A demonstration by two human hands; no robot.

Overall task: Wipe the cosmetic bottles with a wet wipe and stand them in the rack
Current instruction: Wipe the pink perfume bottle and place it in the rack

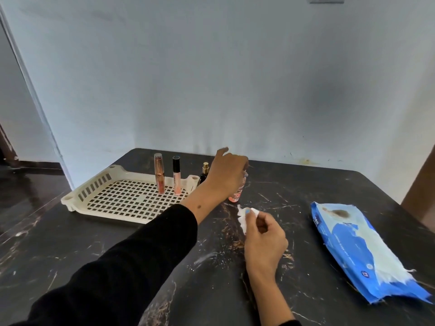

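Note:
A cream perforated rack point(110, 198) lies on the dark marble table at the left. Two slim tubes stand upright in its far right part: a rose-gold tube point(159, 172) and a black-capped gloss tube point(176, 175). Just right of the rack stands a small dark bottle with a gold cap point(204, 172). My left hand point(226, 175) reaches over and closes on the top of a small clear bottle with a pink label point(236, 195), which stands on the table. My right hand point(263, 238) pinches a crumpled white wet wipe point(242, 216) just in front of that bottle.
A blue wet-wipe pack point(360, 250) lies on the table at the right, near the edge. A pale wall runs behind the table. The table's left edge drops to a dark floor point(28, 189). A brown surface point(421, 184) stands at the far right.

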